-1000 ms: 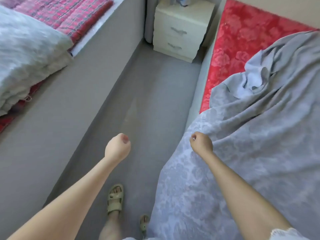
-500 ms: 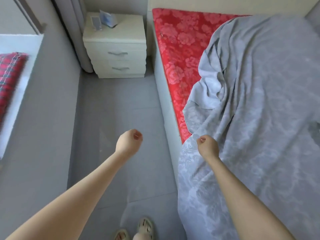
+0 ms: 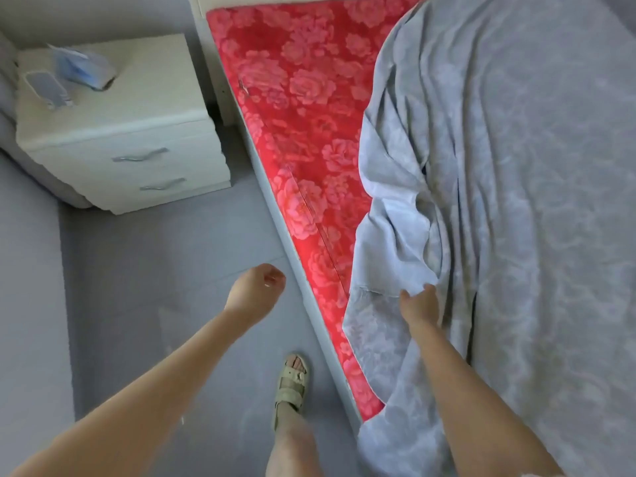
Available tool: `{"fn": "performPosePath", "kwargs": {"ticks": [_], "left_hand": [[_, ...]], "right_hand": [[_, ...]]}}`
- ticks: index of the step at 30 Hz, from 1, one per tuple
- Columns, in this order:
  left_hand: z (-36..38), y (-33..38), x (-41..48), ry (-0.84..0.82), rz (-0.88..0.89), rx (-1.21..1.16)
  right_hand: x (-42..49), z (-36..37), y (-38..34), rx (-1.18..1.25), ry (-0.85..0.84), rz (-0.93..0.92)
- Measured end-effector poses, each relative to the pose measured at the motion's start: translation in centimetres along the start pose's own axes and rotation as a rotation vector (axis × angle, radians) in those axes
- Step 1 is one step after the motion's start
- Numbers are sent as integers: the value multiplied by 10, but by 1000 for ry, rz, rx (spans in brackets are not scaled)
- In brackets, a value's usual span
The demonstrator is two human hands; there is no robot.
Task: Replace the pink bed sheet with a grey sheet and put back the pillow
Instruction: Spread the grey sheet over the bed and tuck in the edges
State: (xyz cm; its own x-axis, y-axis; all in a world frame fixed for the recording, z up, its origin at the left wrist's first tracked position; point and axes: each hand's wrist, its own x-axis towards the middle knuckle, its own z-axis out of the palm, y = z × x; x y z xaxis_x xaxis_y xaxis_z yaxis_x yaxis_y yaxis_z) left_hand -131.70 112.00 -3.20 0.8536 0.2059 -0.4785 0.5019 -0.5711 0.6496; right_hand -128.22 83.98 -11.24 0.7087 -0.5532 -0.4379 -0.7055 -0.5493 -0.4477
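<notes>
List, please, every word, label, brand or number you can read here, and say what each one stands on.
No text is readable.
The blue and white packet on the bedside cabinet: any print is too blurred to read.
The grey sheet and red floral mattress: patterns only, no words.

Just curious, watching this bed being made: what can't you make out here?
The pillow: nowhere in the head view.
Far side of the grey sheet: cut off by the right edge.
Items on the nightstand: too blurred to identify.
Grip of the right hand: fingertips blur into the fabric.
</notes>
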Motion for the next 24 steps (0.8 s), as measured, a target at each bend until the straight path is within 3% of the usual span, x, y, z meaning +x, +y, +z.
{"fn": "performPosePath", "kwargs": {"ticks": [4,8,11,14,17,21,24], "left_hand": [[-9,16,83,-53,-14,4],[-24,23,147,-139,-33,10],[-40,44,181,-283,-130,-193],[-84,84,227,-420,-257,-610],[-150,117,283,-473,-126,-736],[-247,152,360,-465,-30,-789],[-323,172,422,-493,-202,-1103]], "right_hand": [[74,7,-23,-577,230,-108],[108,14,-54,-700,258,-199],[85,23,-133,-486,305,-463],[47,45,-277,32,211,-609],[28,75,-419,352,127,-666],[25,103,-567,582,-141,-621],[9,122,-646,545,-275,-782]]}}
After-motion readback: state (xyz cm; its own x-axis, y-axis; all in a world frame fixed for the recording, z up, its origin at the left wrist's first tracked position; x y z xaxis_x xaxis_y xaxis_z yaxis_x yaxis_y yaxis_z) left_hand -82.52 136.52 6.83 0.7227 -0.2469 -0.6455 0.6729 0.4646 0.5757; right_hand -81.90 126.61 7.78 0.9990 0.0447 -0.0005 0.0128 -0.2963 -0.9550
